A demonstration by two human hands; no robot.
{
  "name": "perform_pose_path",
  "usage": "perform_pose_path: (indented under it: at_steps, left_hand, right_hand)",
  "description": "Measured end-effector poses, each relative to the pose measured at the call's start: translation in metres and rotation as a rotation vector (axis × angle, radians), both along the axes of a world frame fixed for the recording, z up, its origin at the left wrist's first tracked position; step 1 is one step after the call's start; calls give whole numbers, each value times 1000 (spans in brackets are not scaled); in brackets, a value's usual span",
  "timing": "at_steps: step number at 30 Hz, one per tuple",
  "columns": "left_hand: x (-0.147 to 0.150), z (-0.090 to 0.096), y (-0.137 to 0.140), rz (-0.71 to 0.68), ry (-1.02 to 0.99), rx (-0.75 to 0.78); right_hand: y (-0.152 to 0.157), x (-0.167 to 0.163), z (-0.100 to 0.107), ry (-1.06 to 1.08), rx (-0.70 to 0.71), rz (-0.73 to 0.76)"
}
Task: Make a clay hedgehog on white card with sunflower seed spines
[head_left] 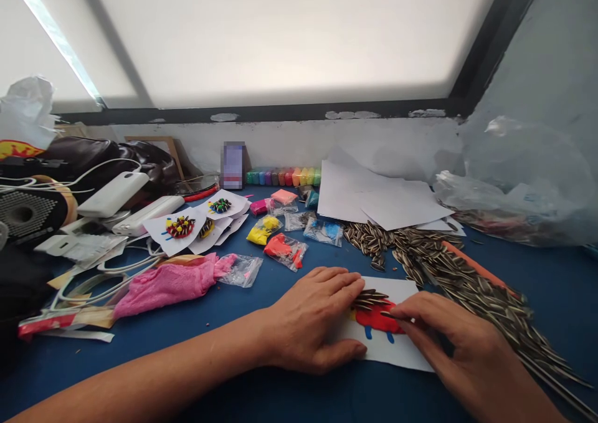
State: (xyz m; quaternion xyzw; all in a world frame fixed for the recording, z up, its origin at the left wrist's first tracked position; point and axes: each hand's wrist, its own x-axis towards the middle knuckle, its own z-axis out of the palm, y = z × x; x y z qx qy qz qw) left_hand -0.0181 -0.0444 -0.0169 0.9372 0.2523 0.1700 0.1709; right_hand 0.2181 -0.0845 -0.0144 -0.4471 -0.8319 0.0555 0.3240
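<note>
Seed-setting, apparently: my right hand [467, 336] pinches sunflower seed [387, 314] at red clay [374, 319]; left hand [320, 320] spread, bracing paper [402, 356]; next probably wants gentle press

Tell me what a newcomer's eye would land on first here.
The bright red clay figure on white paper between the left hand and the right hand, with seeds along its top, would probably stand out first. The heap of striped sunflower seeds at right comes next. The crumpled pink cloth on the left of the blue table might follow.
</note>
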Motion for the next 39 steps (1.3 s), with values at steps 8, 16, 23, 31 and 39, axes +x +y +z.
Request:
perform_pose_path:
  at_steps: [8,16,23,31,39]
  left_hand:
    - [0,-1,-1,-6,-15,1]
    - [0,-2,0,-3,-23,0]
    - [-2,-6,-1,12,-101,-43]
    - [-1,1,-5,100,-238,-34]
    - [0,-4,-1,46,-272,53]
  right_hand:
    - [-6,-3,-2,31,16,16]
    - [-5,-19,-3,60,27,51]
    - [-6,-25,1,58,70,38]
    - [-6,-27,1,40,84,13]
    - [-5,-28,-1,29,96,20]
